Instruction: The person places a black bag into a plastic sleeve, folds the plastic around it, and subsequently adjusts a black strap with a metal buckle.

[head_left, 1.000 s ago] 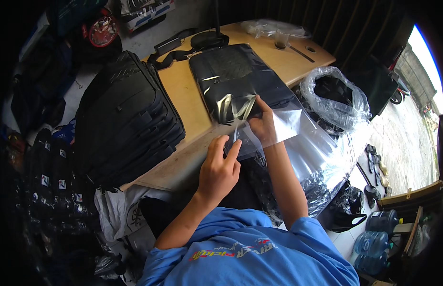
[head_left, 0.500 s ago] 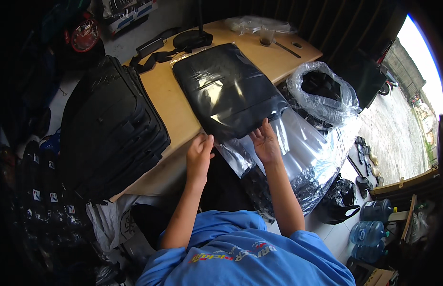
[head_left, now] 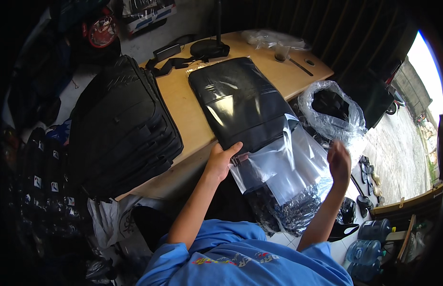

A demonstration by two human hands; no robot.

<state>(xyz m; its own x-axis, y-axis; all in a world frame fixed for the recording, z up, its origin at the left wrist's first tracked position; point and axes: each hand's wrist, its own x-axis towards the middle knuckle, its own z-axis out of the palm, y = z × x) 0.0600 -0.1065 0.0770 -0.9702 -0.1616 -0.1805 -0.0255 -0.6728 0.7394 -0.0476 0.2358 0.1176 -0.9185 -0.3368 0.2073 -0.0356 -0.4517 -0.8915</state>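
A black bag (head_left: 245, 107) lies flat on the table inside a clear plastic sleeve (head_left: 290, 164), whose loose end hangs over the near edge. My left hand (head_left: 220, 162) grips the sleeve at the bag's near left corner, thumb on top and some fingers beneath the film. To the right, my right hand (head_left: 339, 163) is raised beside the loose end of the sleeve, its fingers curled in. It is slightly blurred, and what it holds, if anything, cannot be made out.
A stack of black bags (head_left: 126, 128) stands at the table's left. An open clear plastic sack (head_left: 309, 107) with dark contents is at the right. Black straps (head_left: 173, 64), a cup (head_left: 281, 52) and a dark flat strip (head_left: 301, 66) lie on the wooden table (head_left: 183, 112). Water jugs (head_left: 362, 252) stand lower right.
My right hand has left the bag's near edge and moved right. My left hand has closed at the near left corner. The sleeve's loose end is spread out flatter. The view has shifted slightly.
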